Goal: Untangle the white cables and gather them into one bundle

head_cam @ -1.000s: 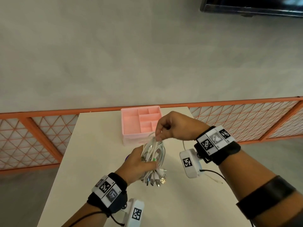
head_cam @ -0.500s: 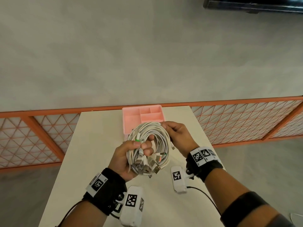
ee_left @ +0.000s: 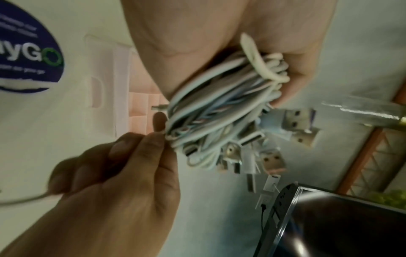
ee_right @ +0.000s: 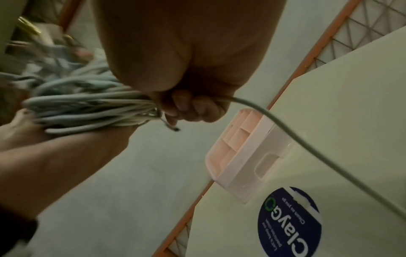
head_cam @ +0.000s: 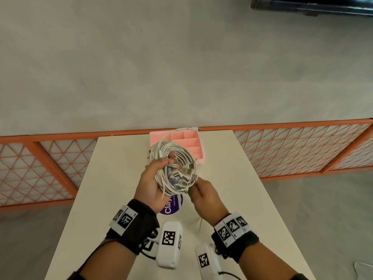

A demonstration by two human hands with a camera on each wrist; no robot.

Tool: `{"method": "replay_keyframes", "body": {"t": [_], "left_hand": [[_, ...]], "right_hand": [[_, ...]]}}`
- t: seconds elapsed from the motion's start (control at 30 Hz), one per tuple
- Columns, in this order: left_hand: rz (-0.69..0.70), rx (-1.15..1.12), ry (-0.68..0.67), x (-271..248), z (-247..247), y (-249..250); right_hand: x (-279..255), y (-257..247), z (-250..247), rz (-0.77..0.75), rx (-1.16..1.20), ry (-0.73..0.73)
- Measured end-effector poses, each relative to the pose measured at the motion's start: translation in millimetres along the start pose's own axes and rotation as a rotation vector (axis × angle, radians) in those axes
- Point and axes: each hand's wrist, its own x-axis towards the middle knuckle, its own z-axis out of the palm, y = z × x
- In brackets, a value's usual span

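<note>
A coil of white cables (head_cam: 173,156) with many USB plugs (ee_left: 292,121) sticking out is held above the white table (head_cam: 232,178). My left hand (head_cam: 153,178) grips the coil (ee_left: 219,107), fingers curled round its strands. My right hand (head_cam: 201,190) sits at the coil's near lower edge and pinches a single loose white cable (ee_right: 285,132), which trails down from its fingers (ee_right: 189,107) toward the table. One cable end (head_cam: 187,129) sticks out beyond the coil, over the far table edge.
A pink divided tray (head_cam: 189,144) stands at the table's far edge, just behind the coil. A round purple sticker (head_cam: 171,205) lies on the table under my hands. An orange lattice fence (head_cam: 302,150) runs behind the table, with grey floor beyond.
My left hand turned palm up and lifted the coil. My right hand moved from the coil's top to its far right side, then down to its near lower edge, where it pinches a loose cable.
</note>
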Motion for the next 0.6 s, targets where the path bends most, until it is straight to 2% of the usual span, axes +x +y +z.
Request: {"method": "replay_keyframes", "body": {"t": [0.2, 0.33, 0.4, 0.5, 0.6], "left_hand": [[0.231, 0.338, 0.321, 7, -8, -12], [0.247, 0.572, 0.454, 12, -33, -20], [0.210, 0.666, 0.443, 11, -43, -23], [0.163, 0.760, 0.332, 2, -45, -30], [0.059, 0.792, 0.192, -11, -40, -36]], "right_hand": [[-13, 4, 4, -0.070, -0.431, -0.228], [-19, -14, -1, -0.175, -0.646, -0.416], [-17, -29, -7, -0.185, -0.660, -0.479], [-6, -52, -20, -0.178, -0.627, -0.534], [12, -68, -38, -0.174, -0.545, -0.486]]}}
